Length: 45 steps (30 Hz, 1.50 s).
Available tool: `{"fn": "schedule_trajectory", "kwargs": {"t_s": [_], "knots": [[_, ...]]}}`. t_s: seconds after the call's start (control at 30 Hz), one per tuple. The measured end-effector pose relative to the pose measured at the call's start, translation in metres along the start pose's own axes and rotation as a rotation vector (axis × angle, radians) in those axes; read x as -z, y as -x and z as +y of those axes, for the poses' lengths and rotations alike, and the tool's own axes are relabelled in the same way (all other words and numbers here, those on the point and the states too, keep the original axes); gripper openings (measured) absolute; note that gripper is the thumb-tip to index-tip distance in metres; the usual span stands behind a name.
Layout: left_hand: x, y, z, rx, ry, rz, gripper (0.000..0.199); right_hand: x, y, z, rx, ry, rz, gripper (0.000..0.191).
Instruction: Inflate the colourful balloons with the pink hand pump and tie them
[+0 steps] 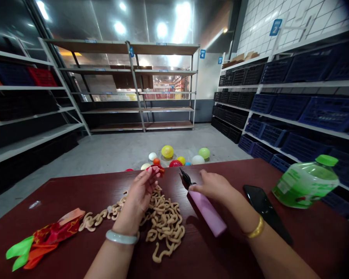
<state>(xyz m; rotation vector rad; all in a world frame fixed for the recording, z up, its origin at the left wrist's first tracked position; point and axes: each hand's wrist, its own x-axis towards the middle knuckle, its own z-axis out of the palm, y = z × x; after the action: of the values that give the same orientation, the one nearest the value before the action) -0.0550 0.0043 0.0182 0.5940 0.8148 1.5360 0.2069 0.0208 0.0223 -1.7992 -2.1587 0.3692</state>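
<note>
My left hand (144, 186) pinches a small, limp red piece (159, 169), possibly an uninflated balloon, in the fingertips above the table. My right hand (213, 186) is on the upper end of a pink-purple tube with a black pointed nozzle (206, 213), its thumb lying against the side. The tube slants, nozzle away from me and to the left. Beneath and beside my left hand lies a heap of beige curled pieces (167, 221), trailing off to the left. Limp red, orange and green pieces (50, 238) lie at the table's left.
A black phone (266, 211) and a bottle of green liquid (306, 184) stand to the right on the dark red table (90, 190). Behind it, several round balloons (167, 151) rest on the floor. Shelves with crates (291, 106) line the sides; a rack (163, 110) stands at the back.
</note>
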Motion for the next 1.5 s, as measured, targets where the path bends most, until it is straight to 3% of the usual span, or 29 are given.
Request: {"fn": "schedule_trajectory", "kwargs": {"t_s": [0.13,0.27,0.33,0.43,0.57,0.77,1.2,1.33,1.5], "knots": [[0.003,-0.003,0.008,-0.078,0.006,0.100,0.014,-0.014,0.008,-0.002,0.048,0.063,-0.173,0.060],[0.005,-0.006,0.011,-0.033,0.095,0.161,0.014,-0.020,0.006,-0.010,0.062,0.052,-0.141,0.029],[0.008,-0.009,0.012,0.005,0.198,0.167,0.016,-0.018,0.006,-0.014,0.110,0.009,-0.087,0.024],[0.013,-0.013,0.012,0.037,0.332,0.159,0.017,-0.013,0.011,-0.023,0.272,-0.174,-0.058,0.024],[0.017,-0.016,0.011,0.050,0.401,0.177,0.015,-0.013,0.021,-0.034,0.437,-0.319,-0.180,0.020],[0.008,-0.013,0.005,0.051,0.419,0.140,0.014,-0.021,0.024,-0.038,0.437,-0.317,-0.236,0.021],[-0.006,-0.002,-0.003,0.041,0.312,0.074,0.016,-0.025,0.020,-0.036,0.408,-0.349,-0.210,0.021],[-0.004,-0.002,-0.006,-0.038,0.172,0.047,0.012,-0.025,0.019,-0.036,0.427,-0.304,-0.172,0.021],[0.000,-0.006,-0.012,-0.160,0.075,-0.075,0.016,-0.027,0.018,-0.036,0.459,-0.293,-0.106,0.033]]}}
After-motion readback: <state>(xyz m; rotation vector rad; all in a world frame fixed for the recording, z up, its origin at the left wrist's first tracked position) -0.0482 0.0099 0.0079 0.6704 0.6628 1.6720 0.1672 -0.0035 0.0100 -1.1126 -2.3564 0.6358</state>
